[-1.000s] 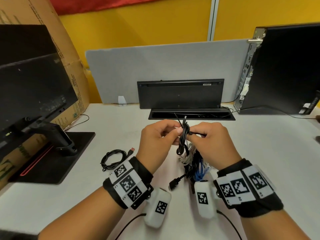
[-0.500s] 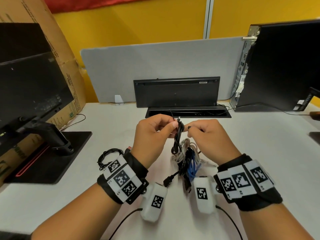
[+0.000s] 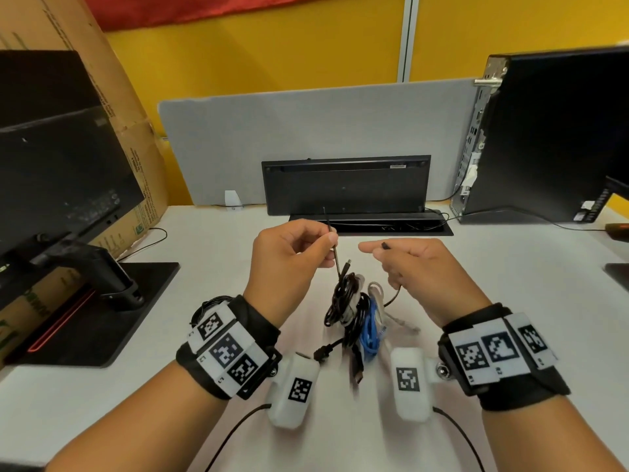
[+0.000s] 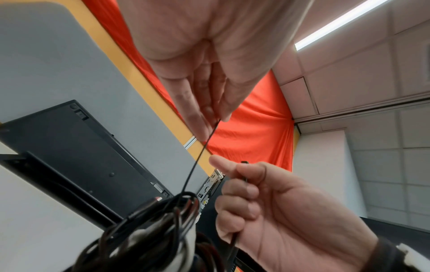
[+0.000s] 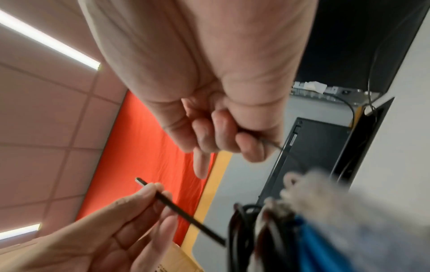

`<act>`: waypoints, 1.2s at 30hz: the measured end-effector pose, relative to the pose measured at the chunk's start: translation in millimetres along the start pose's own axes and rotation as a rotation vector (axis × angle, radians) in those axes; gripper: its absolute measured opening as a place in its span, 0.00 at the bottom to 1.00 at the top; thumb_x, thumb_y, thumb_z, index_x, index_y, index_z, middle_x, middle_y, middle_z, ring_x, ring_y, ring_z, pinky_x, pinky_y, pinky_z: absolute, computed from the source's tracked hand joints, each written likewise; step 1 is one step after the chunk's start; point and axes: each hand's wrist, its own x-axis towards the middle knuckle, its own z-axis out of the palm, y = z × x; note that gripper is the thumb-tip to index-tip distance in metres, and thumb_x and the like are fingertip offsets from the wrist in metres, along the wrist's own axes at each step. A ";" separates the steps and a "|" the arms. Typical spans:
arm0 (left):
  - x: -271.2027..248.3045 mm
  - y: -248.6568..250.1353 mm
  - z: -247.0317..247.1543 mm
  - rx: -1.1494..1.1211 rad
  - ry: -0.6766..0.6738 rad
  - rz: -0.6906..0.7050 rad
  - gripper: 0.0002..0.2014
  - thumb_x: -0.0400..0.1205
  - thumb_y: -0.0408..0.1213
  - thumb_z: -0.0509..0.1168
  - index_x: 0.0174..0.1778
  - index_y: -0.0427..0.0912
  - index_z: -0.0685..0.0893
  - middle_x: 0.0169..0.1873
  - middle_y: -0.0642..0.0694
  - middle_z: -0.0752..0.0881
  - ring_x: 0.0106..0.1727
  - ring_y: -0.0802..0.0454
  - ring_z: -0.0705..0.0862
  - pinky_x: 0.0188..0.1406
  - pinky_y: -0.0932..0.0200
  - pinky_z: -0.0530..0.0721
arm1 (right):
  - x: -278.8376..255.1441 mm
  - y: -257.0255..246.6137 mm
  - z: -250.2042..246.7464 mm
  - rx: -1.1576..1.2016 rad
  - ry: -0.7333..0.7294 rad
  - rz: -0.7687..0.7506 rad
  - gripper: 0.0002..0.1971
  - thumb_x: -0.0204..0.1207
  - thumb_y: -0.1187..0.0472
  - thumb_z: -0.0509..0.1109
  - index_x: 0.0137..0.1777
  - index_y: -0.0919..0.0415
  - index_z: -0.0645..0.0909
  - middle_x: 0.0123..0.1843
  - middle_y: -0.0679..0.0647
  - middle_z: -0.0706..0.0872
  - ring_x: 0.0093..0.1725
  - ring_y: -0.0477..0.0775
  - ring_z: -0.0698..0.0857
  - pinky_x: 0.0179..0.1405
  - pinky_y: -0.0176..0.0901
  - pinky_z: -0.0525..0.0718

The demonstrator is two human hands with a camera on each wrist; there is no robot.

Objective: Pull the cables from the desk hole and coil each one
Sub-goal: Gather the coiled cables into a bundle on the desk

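While both hands hover above the white desk [image 3: 510, 318], the left hand [image 3: 289, 264] pinches one end of a thin black tie [image 3: 335, 253] btwn thumb and fingertips, its tip poking up past the fingers. Right hand [image 3: 418, 267], fingers curled, grips the tie's other end, a short black tip showing at the thumb, w/ the strand trailing down out of the fist. Left wrist view shows the strand running from the left fingertips [image 4: 204, 127] down into the coiled black cable [image 3: 343, 298], which hangs just below and btwn the hands. Beside it, on the desk, a bundle of cables [image 3: 371, 321]: black, white and blue, w/ a black plug [image 3: 321, 352] at the near end. At the back edge, the desk hole [image 3: 371, 226], a long black tray w/ its lid [image 3: 345, 183] raised upright; thin dark wires lie inside. Another black coil [image 3: 207, 306] sits behind the left wristband. Monitor [image 3: 58, 172] at left, PC tower [image 3: 551, 137] at right.
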 end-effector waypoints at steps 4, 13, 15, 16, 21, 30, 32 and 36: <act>-2.4 2.2 4.2 -0.002 -0.045 -0.003 0.03 0.79 0.31 0.71 0.44 0.36 0.90 0.33 0.41 0.90 0.34 0.49 0.90 0.37 0.57 0.90 | -0.1 -3.6 9.9 0.073 0.036 -0.034 0.14 0.80 0.61 0.64 0.47 0.48 0.91 0.21 0.41 0.74 0.24 0.44 0.72 0.31 0.40 0.74; -0.3 9.8 12.1 -0.020 -0.132 0.028 0.03 0.79 0.29 0.71 0.43 0.36 0.91 0.38 0.42 0.90 0.37 0.46 0.90 0.40 0.52 0.91 | -7.3 -8.3 17.7 -0.112 0.061 -0.287 0.08 0.74 0.59 0.75 0.46 0.43 0.90 0.34 0.39 0.89 0.30 0.50 0.81 0.34 0.44 0.82; 0.4 7.9 9.4 -0.005 -0.152 0.037 0.03 0.79 0.30 0.72 0.43 0.38 0.91 0.38 0.44 0.90 0.38 0.46 0.90 0.39 0.53 0.91 | -7.6 -6.5 17.5 -0.110 0.066 -0.298 0.08 0.74 0.60 0.76 0.44 0.43 0.90 0.33 0.36 0.89 0.30 0.37 0.81 0.36 0.31 0.77; 1.3 6.0 7.0 0.032 -0.165 0.045 0.03 0.79 0.32 0.73 0.44 0.40 0.91 0.38 0.46 0.91 0.39 0.47 0.89 0.39 0.53 0.91 | -7.4 -5.8 17.4 -0.112 0.070 -0.287 0.08 0.73 0.60 0.76 0.43 0.43 0.90 0.33 0.34 0.89 0.32 0.34 0.83 0.38 0.28 0.78; 12.9 -17.4 -24.4 0.337 -0.268 -0.051 0.09 0.79 0.48 0.71 0.42 0.48 0.91 0.33 0.57 0.89 0.34 0.64 0.85 0.40 0.62 0.86 | -6.0 -4.1 13.9 -0.110 0.083 -0.250 0.07 0.71 0.59 0.78 0.43 0.44 0.91 0.41 0.37 0.92 0.44 0.37 0.89 0.47 0.36 0.82; 51.2 -70.9 -128.7 1.121 -0.411 -0.514 0.11 0.77 0.41 0.73 0.53 0.42 0.90 0.53 0.47 0.88 0.55 0.47 0.85 0.55 0.56 0.82 | -5.2 -0.7 12.7 -0.138 0.086 -0.263 0.09 0.70 0.56 0.79 0.44 0.38 0.90 0.41 0.35 0.91 0.44 0.34 0.89 0.46 0.36 0.87; 51.1 -77.3 -134.7 1.239 -0.479 -0.603 0.16 0.75 0.41 0.75 0.58 0.39 0.88 0.56 0.45 0.88 0.57 0.44 0.85 0.58 0.51 0.85 | -4.6 -0.6 13.3 -0.143 0.085 -0.262 0.08 0.70 0.57 0.79 0.42 0.40 0.91 0.40 0.35 0.91 0.44 0.34 0.89 0.45 0.34 0.86; 47.0 -88.5 -134.3 1.325 -0.593 -0.735 0.20 0.72 0.38 0.78 0.58 0.35 0.87 0.51 0.39 0.90 0.52 0.41 0.89 0.50 0.51 0.89 | -5.5 -1.6 13.5 -0.148 0.079 -0.265 0.08 0.70 0.59 0.79 0.41 0.42 0.91 0.40 0.34 0.91 0.42 0.33 0.88 0.43 0.30 0.86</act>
